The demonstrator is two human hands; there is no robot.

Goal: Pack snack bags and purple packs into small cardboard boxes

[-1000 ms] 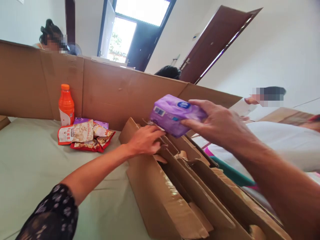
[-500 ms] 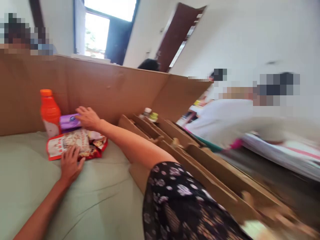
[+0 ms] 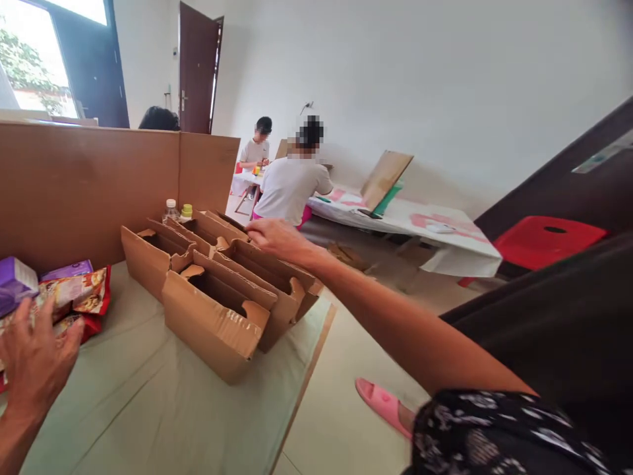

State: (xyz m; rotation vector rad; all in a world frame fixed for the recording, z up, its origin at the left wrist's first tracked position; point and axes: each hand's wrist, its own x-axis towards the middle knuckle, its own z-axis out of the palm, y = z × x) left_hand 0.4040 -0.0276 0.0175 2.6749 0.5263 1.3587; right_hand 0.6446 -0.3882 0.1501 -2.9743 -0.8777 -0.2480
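Observation:
My left hand (image 3: 34,359) lies at the lower left with its fingers spread, resting on the edge of the snack packets (image 3: 82,293). A purple wrapped pack (image 3: 14,284) sits just above it, on that pile. My right hand (image 3: 274,237) is stretched out over the far side of a group of open cardboard boxes (image 3: 212,316). Its fingers are extended and hold nothing, and the fingertips are at a box flap. Two small bottles (image 3: 171,210) stand behind the boxes.
A cardboard wall (image 3: 99,178) runs along the back of the green cloth (image 3: 148,402). To the right are bare floor, a pink slipper (image 3: 383,399) and a red stool (image 3: 548,241). Other people (image 3: 291,185) sit at a covered table beyond.
The view has swung right. My right hand left the purple pack on the snack pile and moved over to the boxes. My left hand stays by the snacks.

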